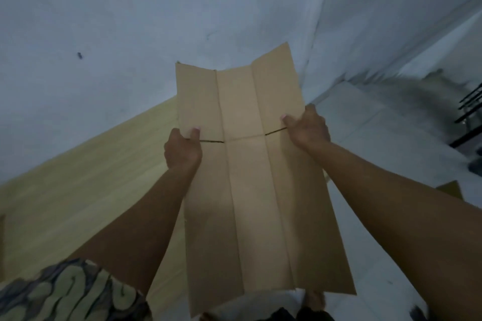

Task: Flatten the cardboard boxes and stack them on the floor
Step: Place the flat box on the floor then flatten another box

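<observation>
Gripping the flattened cardboard box (250, 177) between them, left hand (182, 150) and right hand (307, 126) clasp its side edges.

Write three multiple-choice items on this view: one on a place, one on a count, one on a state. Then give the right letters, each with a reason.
1. Where do the hands hold the box?
A. at its two side edges, by the slits
B. both at its far end
C. both at its near end

2. How many lengthwise creases show on the box?
A. none
B. two
C. five

3. What state is the box in?
A. standing as a cube
B. crushed into a ball
C. flattened, side panels bent slightly

Answers:
1. A: the left hand pinches the left edge and the right hand the right edge, each grip beside a slit.
2. B: two long folds split it into three strips.
3. C: it spreads out as one sheet, held in the air, above the floor.
</observation>
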Motion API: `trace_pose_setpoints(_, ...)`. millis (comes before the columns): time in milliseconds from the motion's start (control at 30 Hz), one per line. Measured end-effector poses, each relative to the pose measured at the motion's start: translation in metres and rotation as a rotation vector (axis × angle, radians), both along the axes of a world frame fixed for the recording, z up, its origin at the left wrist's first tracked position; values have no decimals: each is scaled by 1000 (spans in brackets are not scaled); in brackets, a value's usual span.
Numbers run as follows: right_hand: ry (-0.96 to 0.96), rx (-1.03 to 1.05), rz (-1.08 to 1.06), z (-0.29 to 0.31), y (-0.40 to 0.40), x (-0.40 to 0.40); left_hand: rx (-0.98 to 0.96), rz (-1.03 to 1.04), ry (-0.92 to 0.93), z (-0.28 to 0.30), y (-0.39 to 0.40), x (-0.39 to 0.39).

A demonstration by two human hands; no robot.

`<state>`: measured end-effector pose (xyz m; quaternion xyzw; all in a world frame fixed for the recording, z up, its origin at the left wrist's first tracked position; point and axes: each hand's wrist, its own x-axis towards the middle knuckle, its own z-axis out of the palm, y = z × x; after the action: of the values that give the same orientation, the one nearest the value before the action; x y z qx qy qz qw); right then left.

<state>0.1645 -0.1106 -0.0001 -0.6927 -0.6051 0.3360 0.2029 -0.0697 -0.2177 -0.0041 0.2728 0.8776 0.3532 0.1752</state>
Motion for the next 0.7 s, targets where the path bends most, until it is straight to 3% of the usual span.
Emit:
trace_pose_setpoints(300,95,97,-16,14,116,170,102,1,-64,8,124,161)
trace_pose_setpoints(700,21,45,-115,-8,284,254,57,-58,-67,-19,308,254)
